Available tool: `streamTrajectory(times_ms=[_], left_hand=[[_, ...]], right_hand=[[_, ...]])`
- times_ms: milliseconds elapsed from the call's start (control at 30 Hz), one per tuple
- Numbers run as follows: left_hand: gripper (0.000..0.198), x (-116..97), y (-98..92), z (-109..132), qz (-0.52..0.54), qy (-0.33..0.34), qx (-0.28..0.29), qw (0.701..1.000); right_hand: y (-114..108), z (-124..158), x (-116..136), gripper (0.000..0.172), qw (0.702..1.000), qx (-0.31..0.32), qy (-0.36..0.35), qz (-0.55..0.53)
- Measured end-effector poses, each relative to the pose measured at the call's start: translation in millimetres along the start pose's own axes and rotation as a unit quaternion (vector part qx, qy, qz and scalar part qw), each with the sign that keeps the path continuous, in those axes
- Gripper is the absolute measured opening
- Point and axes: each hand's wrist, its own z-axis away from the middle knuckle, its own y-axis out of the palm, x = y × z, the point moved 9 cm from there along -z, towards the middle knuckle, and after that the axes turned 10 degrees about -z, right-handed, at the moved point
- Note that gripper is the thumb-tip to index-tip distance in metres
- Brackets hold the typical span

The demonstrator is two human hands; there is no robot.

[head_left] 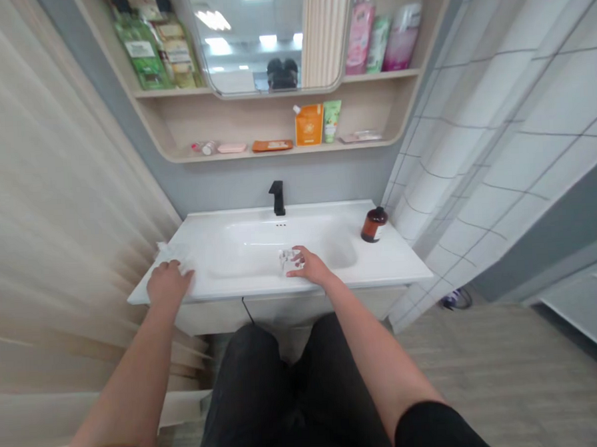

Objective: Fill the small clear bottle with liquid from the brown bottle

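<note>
My right hand point(308, 264) reaches over the front of the white sink point(217, 254), its fingers closed around a small clear cup point(286, 261) that looks like glass. The cup is held low over the basin. My left hand point(168, 284) rests on the left end of the counter with its thumb spread from the fingers. Just beyond those fingertips lies a crumpled white, partly see-through piece point(172, 252), perhaps tissue or thin plastic. Whether the fingertips touch it, I cannot tell.
A black faucet point(278, 198) stands behind the basin. A brown bottle point(373, 225) sits at the counter's right end. Above hangs a shelf cabinet point(175, 156) with a mirror point(249, 52), an orange pouch point(309, 125) and several bottles. A curtain point(67, 195) borders the left side.
</note>
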Motion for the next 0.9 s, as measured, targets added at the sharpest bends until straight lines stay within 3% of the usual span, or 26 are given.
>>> streamTrajectory(times_ms=[67, 167, 267, 367, 433, 533, 600, 667, 800, 900], left_hand=[[0.054, -16, -13.7, 13, 0.026, 0.003, -0.072, 0.997], [0.048, -73, -22.4, 34, 0.131, 0.086, -0.112, 0.981], [0.036, -146, -16.3, 50, 0.239, 0.195, -0.068, 0.949], [0.028, -192, 0.2, 56, 0.302, 0.22, 0.005, 0.928], [0.027, -202, 14.2, 55, 0.299, 0.201, 0.054, 0.931], [0.036, -203, 28.8, 54, 0.241, 0.193, 0.104, 0.945], [0.043, -203, 31.3, 54, 0.201, 0.203, 0.121, 0.951], [0.05, -202, 29.5, 55, 0.172, 0.206, 0.129, 0.955], [0.059, -204, 22.6, 59, 0.108, 0.208, 0.154, 0.96], [0.065, -206, 18.5, 63, 0.071, 0.221, 0.171, 0.958]], right_hand=[[-1, -1, -2, 0.087, 1.0, -0.009, 0.003, -0.007], [-2, -3, -3, 0.078, 0.999, -0.041, -0.001, -0.018], [-14, 3, 1, 0.074, 0.994, -0.112, -0.017, -0.014], [-50, 27, 3, 0.077, 0.982, -0.187, -0.026, 0.0], [-93, 54, 0, 0.079, 0.97, -0.239, -0.023, 0.029], [-175, 105, -17, 0.077, 0.935, -0.334, 0.028, 0.112], [-226, 138, -31, 0.076, 0.9, -0.393, 0.091, 0.168], [-260, 159, -43, 0.076, 0.871, -0.427, 0.142, 0.198], [-280, 161, -54, 0.08, 0.854, -0.424, 0.204, 0.224], [-280, 149, -46, 0.101, 0.856, -0.397, 0.22, 0.248]])
